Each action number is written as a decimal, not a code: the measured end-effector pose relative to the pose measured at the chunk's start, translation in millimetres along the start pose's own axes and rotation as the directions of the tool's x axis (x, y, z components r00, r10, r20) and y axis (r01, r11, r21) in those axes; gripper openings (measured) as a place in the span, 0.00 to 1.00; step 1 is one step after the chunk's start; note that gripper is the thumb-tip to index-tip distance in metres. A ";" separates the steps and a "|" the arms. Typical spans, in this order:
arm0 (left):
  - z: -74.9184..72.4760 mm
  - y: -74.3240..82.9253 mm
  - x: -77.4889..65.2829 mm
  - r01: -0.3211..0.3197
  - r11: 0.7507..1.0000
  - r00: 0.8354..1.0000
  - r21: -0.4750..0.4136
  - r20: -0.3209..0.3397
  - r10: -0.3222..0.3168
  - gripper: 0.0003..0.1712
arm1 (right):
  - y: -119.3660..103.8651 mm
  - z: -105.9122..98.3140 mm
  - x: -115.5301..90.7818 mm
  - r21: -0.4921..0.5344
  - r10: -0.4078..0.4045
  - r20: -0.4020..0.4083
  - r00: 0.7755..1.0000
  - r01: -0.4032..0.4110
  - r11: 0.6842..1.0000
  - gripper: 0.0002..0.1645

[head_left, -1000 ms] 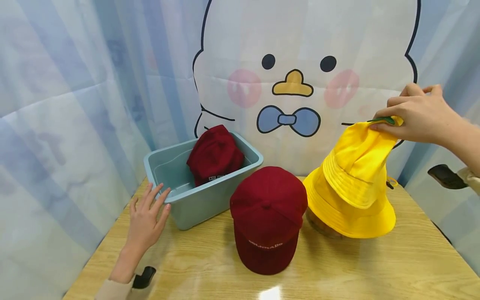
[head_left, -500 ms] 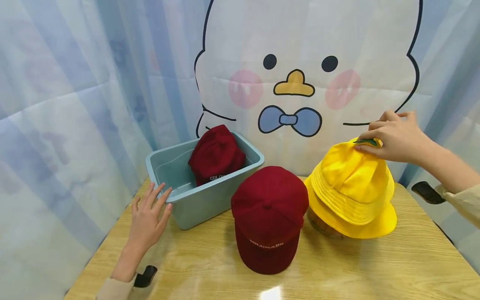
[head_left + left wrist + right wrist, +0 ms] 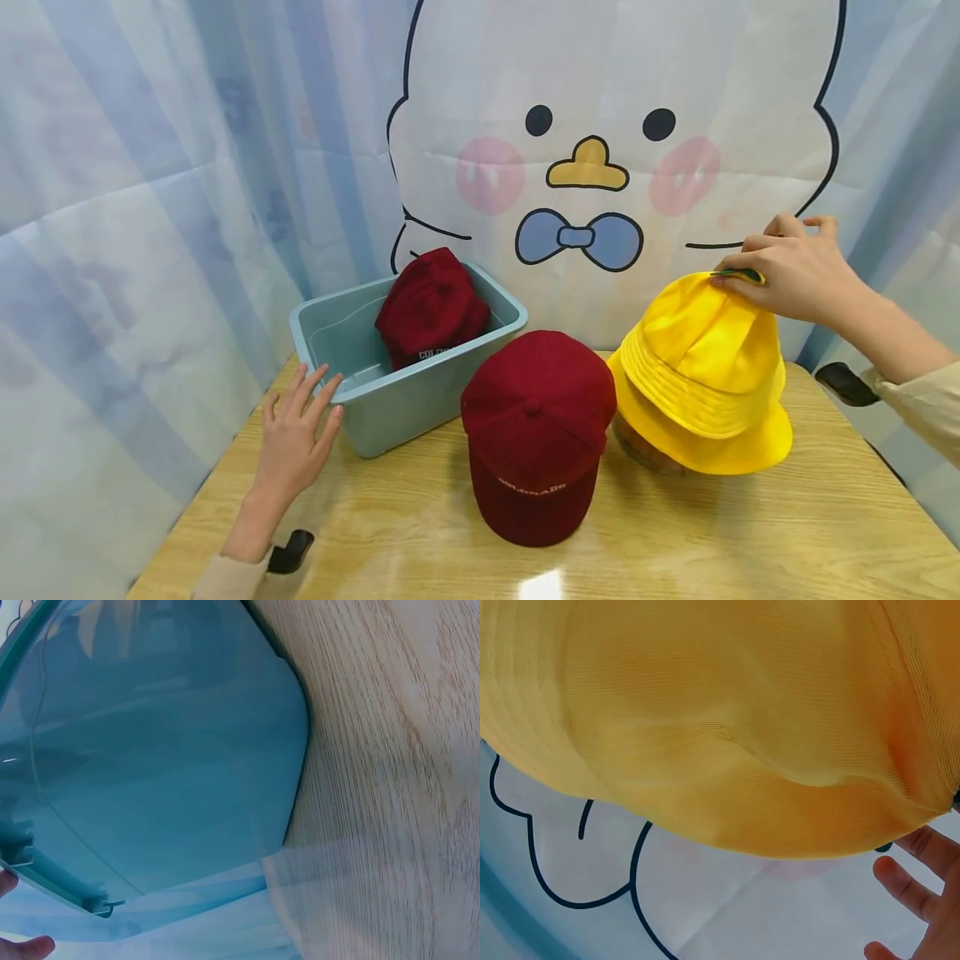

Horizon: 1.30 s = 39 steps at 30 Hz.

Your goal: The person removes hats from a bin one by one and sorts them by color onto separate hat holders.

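My right hand (image 3: 798, 271) pinches the crown of a yellow bucket hat (image 3: 697, 346) by its green leaf-like tip. That hat sits over a second yellow bucket hat (image 3: 753, 454), whose wider brim shows beneath it. Yellow cloth (image 3: 705, 712) fills much of the right wrist view. My left hand (image 3: 292, 442) has its fingers spread at the near left corner of a blue-grey bin (image 3: 420, 412). A dark red cap (image 3: 435, 312) leans inside the bin. Between bin and yellow hats stands another dark red cap (image 3: 536, 400) with white lettering, brim toward me.
The wooden table (image 3: 390, 533) carries everything. A brownish rounded support (image 3: 648, 454) partly shows under the lower yellow hat. Behind hangs a curtain (image 3: 585, 308) printed with a cartoon figure, and blue-white curtains (image 3: 150, 250) close in the sides.
My right hand came down and leftward with the upper yellow hat, which now covers more of the lower one. It has risen very slightly since half a second ago. My left hand stayed put.
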<state>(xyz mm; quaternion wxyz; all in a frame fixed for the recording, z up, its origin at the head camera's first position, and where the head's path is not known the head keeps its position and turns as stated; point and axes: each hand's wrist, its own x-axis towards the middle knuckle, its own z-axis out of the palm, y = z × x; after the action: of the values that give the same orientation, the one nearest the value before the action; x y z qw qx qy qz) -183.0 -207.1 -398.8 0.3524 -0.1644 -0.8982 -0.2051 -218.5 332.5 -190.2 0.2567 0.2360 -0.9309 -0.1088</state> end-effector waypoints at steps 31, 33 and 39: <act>-2.5 1.6 2.4 -0.021 1.000 1.000 0.009 0.003 0.021 0.22 | 17.2 2.1 -26.6 0.240 0.205 0.054 0.977 -0.212 0.947 0.19; -2.4 1.5 2.2 -0.020 1.000 1.000 0.010 0.002 0.020 0.22 | 18.4 4.0 -28.4 0.267 0.208 0.037 0.977 -0.211 0.940 0.17; -2.5 1.5 1.9 -0.014 1.000 1.000 0.008 0.000 0.014 0.22 | 13.0 11.3 -29.4 0.338 0.205 -0.023 0.979 -0.185 0.923 0.12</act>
<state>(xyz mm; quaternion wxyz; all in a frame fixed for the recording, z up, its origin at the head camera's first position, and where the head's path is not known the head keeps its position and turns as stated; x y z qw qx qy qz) -182.3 -206.7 -395.4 0.3547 -0.1694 -0.8978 -0.1988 -207.3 359.3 -208.1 0.2494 0.1855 -0.9468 0.0837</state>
